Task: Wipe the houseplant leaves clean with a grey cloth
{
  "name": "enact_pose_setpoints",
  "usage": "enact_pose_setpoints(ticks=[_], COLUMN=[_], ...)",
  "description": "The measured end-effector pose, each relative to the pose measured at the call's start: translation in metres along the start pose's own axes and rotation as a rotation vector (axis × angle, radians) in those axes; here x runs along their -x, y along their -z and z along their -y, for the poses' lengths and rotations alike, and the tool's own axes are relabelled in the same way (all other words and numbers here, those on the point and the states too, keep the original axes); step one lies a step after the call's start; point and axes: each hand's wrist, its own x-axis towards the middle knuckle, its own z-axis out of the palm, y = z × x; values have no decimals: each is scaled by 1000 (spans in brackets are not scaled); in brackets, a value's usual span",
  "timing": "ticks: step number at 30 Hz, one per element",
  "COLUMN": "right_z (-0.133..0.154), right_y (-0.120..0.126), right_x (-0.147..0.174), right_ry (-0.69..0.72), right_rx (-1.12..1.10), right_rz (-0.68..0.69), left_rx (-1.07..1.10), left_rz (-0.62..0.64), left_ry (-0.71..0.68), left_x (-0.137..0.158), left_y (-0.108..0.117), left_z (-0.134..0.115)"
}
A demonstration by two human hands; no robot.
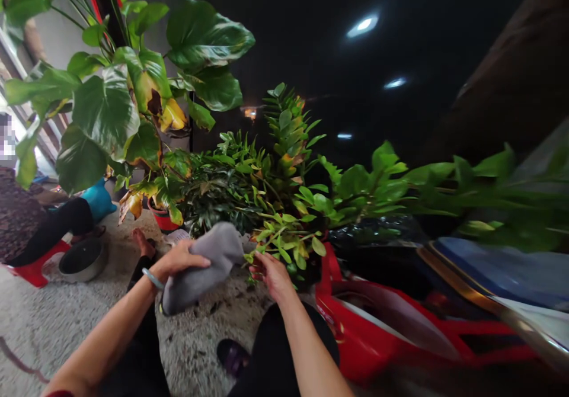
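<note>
My left hand [184,259], with a pale bangle at its wrist, grips a soft grey cloth [213,266]. The cloth bulges up past my thumb and hangs below the palm. To its right, my right hand [272,274] has its fingers curled in a pinch at a small leaf [249,257] on the edge of a leafy potted plant [288,228]. The fingertips partly hide that leaf. Yellow-green leaves spread just above this hand, beside the cloth.
A large-leaved plant [106,106] with yellowing leaves stands at left in a red pot [163,216]. A red bag [368,326] sits at right. A seated person [20,219] and a grey basin [82,261] are at far left. Behind the plants rises a dark shiny surface [302,41].
</note>
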Motion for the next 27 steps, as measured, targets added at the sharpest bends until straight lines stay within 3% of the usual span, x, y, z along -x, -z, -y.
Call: enact_pose_setpoints(ticks=[3,5,7,10,12,14,16,18,22,24,27], right_z=[0,1,1,2,2,1,0,-1,1,3,3], right_y=[-4,-9,-13,-15,-14,-12,-10,-11,-17,-21,-19], right_x=[1,3,4,4,3,3,3,3,4,5,9], right_ry=[4,10,18,24,20,14,17,26,24,27,16], right_rx=[-30,-40,-41,-12,17,34,24,3,-9,3,70], right_rz=[8,11,9,2,5,11,12,7,-14,-18,-26], left_rx=[146,228,263,194,142,101,92,133,350,426,408], left_rz=[-198,-349,-453,-498,-406,-223,-90,-79,-410,-528,-542], left_ry=[-238,-350,-343,-152,-16,81,77,-31,-352,-362,-122], left_x=[-11,-26,-37,-32,-14,9,27,32,-1,-25,-41], left_y=[18,25,25,12,3,2,10,25,57,62,54], left_z=[-57,-76,-66,-8,33,52,41,6,-64,-67,-22])
